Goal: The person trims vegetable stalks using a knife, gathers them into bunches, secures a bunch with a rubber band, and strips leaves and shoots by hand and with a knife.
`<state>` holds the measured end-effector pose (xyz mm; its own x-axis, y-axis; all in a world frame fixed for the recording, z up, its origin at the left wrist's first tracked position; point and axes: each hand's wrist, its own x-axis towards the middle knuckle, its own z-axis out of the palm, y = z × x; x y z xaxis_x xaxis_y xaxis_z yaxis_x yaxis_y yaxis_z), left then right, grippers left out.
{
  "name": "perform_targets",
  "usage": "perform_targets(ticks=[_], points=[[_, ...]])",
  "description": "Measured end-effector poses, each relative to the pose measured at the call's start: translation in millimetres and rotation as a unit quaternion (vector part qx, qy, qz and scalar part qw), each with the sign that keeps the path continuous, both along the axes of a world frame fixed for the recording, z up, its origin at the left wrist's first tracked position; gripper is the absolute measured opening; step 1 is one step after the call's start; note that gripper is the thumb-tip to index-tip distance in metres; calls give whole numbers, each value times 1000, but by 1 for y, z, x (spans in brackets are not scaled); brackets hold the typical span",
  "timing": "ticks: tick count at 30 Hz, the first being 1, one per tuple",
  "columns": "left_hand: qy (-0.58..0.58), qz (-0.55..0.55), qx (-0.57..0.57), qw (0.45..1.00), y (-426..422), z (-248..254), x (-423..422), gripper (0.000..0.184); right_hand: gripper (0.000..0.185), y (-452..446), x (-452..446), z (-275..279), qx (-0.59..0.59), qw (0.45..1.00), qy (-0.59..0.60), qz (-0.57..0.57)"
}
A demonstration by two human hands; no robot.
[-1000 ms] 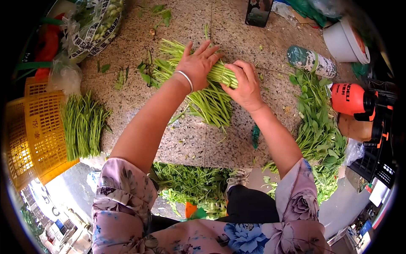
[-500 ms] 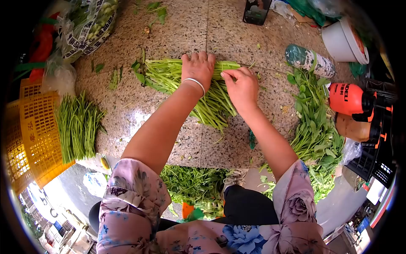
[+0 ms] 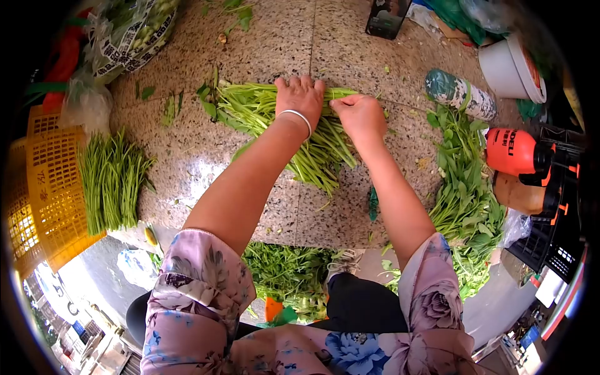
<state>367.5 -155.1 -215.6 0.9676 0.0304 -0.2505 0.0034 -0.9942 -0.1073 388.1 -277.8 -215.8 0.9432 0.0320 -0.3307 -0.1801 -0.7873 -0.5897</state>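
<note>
A loose bunch of leafy green vegetable stems point(image 3: 320, 153) lies on the speckled stone counter point(image 3: 250, 56), some stems crosswise and others fanned toward me. On top of it my left hand point(image 3: 300, 99) presses down, fingers curled over the far side. At the right end of the crosswise stems my right hand point(image 3: 362, 115) is closed in a pinch. A thin green stem end seems to be between its thumb and forefinger, though the tips are partly hidden.
Cut stems point(image 3: 114, 181) stand at left beside a yellow plastic crate point(image 3: 59, 169). Leafy greens point(image 3: 465, 175) line the right side, near a twine roll point(image 3: 459, 94), white tub point(image 3: 509, 69) and red spray bottle point(image 3: 515, 150). A phone point(image 3: 385, 17) stands at the back.
The view has shifted slightly. My right hand has turned a little and its fingers are drawn in tighter at the stem ends. My left hand stays on the bunch.
</note>
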Motion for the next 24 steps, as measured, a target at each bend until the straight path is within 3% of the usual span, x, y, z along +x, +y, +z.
perform_targets(ticks=[2,4,11,17,19,20,22,24], points=[[4,-2,3,1000,1,0,2,26,21,-1,1,-10,39,999,11,-9],[7,4,0,1000,-1,0,3,26,18,0,0,-14,81,995,-56,-4],[13,0,-23,1000,0,1,3,31,15,4,-14,1,35,995,-85,39],[43,19,-39,998,0,3,2,44,15,1,-13,-22,206,974,-91,0],[49,16,-36,998,0,5,2,47,19,-2,-7,-26,251,967,-39,33],[57,15,-33,998,0,6,2,51,19,-5,-3,-27,248,967,-41,30],[70,12,-36,997,0,6,4,56,23,-4,3,-6,84,991,-16,103],[94,17,-29,995,1,8,6,61,28,-5,10,-10,67,991,-22,117]])
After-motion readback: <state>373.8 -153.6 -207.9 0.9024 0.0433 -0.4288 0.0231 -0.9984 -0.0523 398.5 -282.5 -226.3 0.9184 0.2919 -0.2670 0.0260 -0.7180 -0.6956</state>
